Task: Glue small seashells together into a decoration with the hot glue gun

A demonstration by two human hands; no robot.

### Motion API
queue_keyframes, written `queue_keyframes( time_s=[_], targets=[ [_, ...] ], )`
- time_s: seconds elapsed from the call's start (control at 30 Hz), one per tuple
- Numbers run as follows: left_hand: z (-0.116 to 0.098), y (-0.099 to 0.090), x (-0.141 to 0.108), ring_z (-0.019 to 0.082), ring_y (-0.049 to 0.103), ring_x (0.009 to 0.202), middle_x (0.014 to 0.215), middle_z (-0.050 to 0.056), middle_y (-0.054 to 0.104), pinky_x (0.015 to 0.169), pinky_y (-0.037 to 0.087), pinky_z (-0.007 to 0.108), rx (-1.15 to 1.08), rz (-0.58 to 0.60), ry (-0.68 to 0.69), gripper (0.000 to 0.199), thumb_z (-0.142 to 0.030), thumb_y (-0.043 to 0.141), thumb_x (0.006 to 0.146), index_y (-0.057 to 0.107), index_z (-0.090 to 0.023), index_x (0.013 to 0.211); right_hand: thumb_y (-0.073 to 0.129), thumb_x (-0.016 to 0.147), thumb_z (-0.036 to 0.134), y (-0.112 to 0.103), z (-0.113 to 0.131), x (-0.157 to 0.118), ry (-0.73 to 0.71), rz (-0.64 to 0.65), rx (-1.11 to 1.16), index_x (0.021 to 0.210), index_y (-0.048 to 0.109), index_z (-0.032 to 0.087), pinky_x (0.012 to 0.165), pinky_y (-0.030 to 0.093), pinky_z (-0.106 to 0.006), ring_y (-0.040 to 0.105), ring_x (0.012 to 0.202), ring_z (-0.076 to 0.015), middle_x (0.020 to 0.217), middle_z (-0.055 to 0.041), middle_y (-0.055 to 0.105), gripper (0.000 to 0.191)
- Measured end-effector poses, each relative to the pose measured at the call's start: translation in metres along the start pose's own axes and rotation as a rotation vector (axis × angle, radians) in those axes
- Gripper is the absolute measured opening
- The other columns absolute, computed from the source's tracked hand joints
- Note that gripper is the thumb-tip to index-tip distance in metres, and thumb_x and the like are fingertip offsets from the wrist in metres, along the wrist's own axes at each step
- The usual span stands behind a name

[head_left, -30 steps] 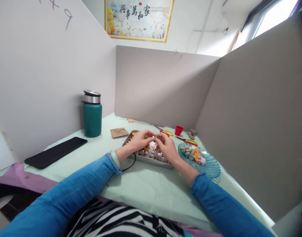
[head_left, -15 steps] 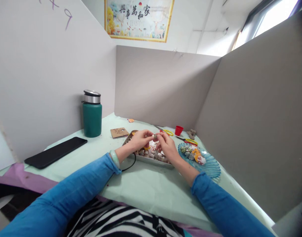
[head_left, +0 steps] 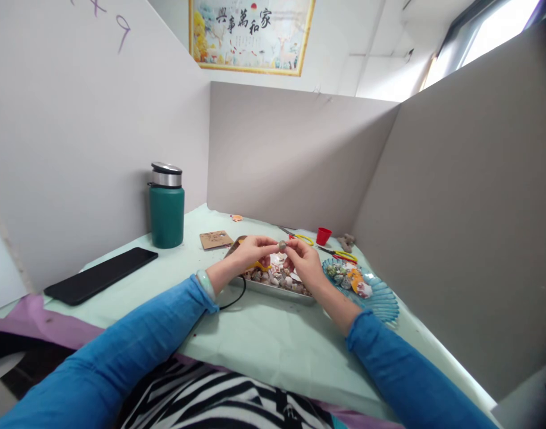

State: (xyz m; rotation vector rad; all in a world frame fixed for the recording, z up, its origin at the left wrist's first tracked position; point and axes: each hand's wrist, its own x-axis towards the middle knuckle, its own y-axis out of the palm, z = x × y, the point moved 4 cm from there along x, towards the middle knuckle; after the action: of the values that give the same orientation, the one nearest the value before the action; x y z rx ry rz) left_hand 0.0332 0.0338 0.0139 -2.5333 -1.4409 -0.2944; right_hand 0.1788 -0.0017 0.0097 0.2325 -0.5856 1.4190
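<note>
Over a metal tray [head_left: 277, 292] of small shells, a small greyish round piece [head_left: 282, 245], perhaps a shell, is pinched between the fingertips of both hands. My left hand [head_left: 253, 252] holds it from the left, thumb and forefinger together, a pale green bangle on the wrist. From the right, my right hand [head_left: 302, 260] grips the same piece with thumb and forefinger. Something yellow-orange [head_left: 261, 266] shows below my left fingers. A blue glass plate [head_left: 382, 301] with shells and orange and white pieces lies beside my right forearm.
A green bottle [head_left: 167, 215] and a black phone [head_left: 102, 275] are at the left. A brown card [head_left: 216, 239] lies behind the tray. Toward the back right are a red cup [head_left: 323, 236] and yellow-handled scissors [head_left: 345, 257]. Grey partitions [head_left: 290, 155] enclose the table.
The small round piece has shifted slightly to the right and shows more fully between my fingertips. Both hands have moved only slightly.
</note>
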Motion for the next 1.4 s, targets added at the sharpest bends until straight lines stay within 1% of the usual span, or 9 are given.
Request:
queue_keyframes(
  time_s=[0.2,0.37,0.47,0.6,0.7,0.87,1.07,1.23,1.4],
  targets=[
    [-0.001,0.002,-0.001,0.008,0.051,0.044,0.048,-0.002,0.053,0.046,0.04,0.019,0.098,0.044,0.0,0.035,-0.041,0.065,0.072,0.063,-0.009,0.085,0.055,0.078,0.045,-0.001,-0.003,0.0,0.007,0.003,-0.014,0.083,0.057,0.019,0.04,0.04,-0.019,0.05,0.041,-0.0091,0.05,0.0039,0.055,0.027],
    [-0.001,0.002,0.001,0.006,0.051,0.044,0.065,0.001,0.059,0.044,0.041,0.019,0.072,0.007,0.038,0.036,-0.04,0.065,0.072,0.06,-0.011,0.092,0.055,0.077,0.044,-0.004,-0.008,0.002,0.023,-0.05,-0.017,0.081,0.057,0.02,0.04,0.04,-0.019,0.052,0.044,-0.0102,0.056,0.0028,0.058,0.025],
    [-0.002,0.002,0.002,0.005,0.051,0.044,0.072,0.002,0.06,0.043,0.041,0.018,0.076,-0.026,0.052,0.033,-0.037,0.065,0.072,0.059,-0.011,0.092,0.055,0.076,0.042,-0.004,-0.008,0.002,0.029,-0.045,-0.032,0.08,0.056,0.019,0.039,0.039,-0.019,0.053,0.044,-0.01,0.058,0.0021,0.059,0.023],
    [-0.004,0.002,0.001,0.006,0.052,0.044,0.069,0.001,0.059,0.042,0.041,0.018,0.102,-0.023,0.062,0.031,-0.037,0.063,0.074,0.058,-0.011,0.092,0.056,0.076,0.042,-0.004,-0.007,0.002,0.027,-0.057,-0.051,0.079,0.056,0.019,0.04,0.039,-0.019,0.052,0.043,-0.0096,0.06,0.0018,0.059,0.023],
    [-0.004,0.003,0.0,0.006,0.052,0.045,0.068,0.001,0.059,0.043,0.042,0.019,0.104,-0.005,0.071,0.032,-0.038,0.062,0.074,0.058,-0.011,0.093,0.056,0.075,0.041,-0.004,-0.007,0.002,0.02,-0.057,-0.066,0.079,0.056,0.019,0.042,0.04,-0.019,0.053,0.044,-0.0099,0.056,0.003,0.057,0.023],
    [-0.002,0.002,0.001,0.008,0.052,0.045,0.056,-0.002,0.055,0.045,0.043,0.019,0.116,0.007,0.08,0.036,-0.039,0.064,0.073,0.057,-0.011,0.096,0.055,0.076,0.042,-0.005,-0.008,0.002,0.004,-0.056,-0.107,0.078,0.057,0.019,0.043,0.039,-0.02,0.053,0.043,-0.0104,0.052,0.0038,0.055,0.023],
    [0.004,0.001,0.004,0.009,0.053,0.046,0.057,-0.002,0.056,0.046,0.044,0.021,0.122,0.02,0.078,0.041,-0.042,0.066,0.071,0.056,-0.012,0.097,0.055,0.076,0.043,-0.003,-0.005,0.0,-0.022,-0.042,-0.118,0.078,0.056,0.02,0.043,0.039,-0.02,0.052,0.043,-0.0108,0.05,0.0047,0.054,0.023],
    [0.004,0.001,0.004,0.007,0.05,0.045,0.059,-0.003,0.054,0.044,0.043,0.02,0.136,0.013,0.079,0.041,-0.04,0.067,0.07,0.056,-0.012,0.098,0.055,0.077,0.041,-0.001,0.001,-0.003,-0.056,-0.041,-0.159,0.077,0.055,0.021,0.045,0.04,-0.021,0.053,0.044,-0.0109,0.051,0.0054,0.052,0.02],
    [0.001,0.001,0.001,0.007,0.049,0.045,0.059,-0.002,0.053,0.043,0.04,0.018,0.232,0.034,0.084,0.037,-0.04,0.064,0.072,0.06,-0.011,0.093,0.054,0.079,0.039,0.0,0.003,-0.004,-0.06,-0.034,-0.165,0.079,0.055,0.021,0.046,0.04,-0.021,0.052,0.045,-0.0107,0.052,0.0049,0.052,0.018]
  ],
)
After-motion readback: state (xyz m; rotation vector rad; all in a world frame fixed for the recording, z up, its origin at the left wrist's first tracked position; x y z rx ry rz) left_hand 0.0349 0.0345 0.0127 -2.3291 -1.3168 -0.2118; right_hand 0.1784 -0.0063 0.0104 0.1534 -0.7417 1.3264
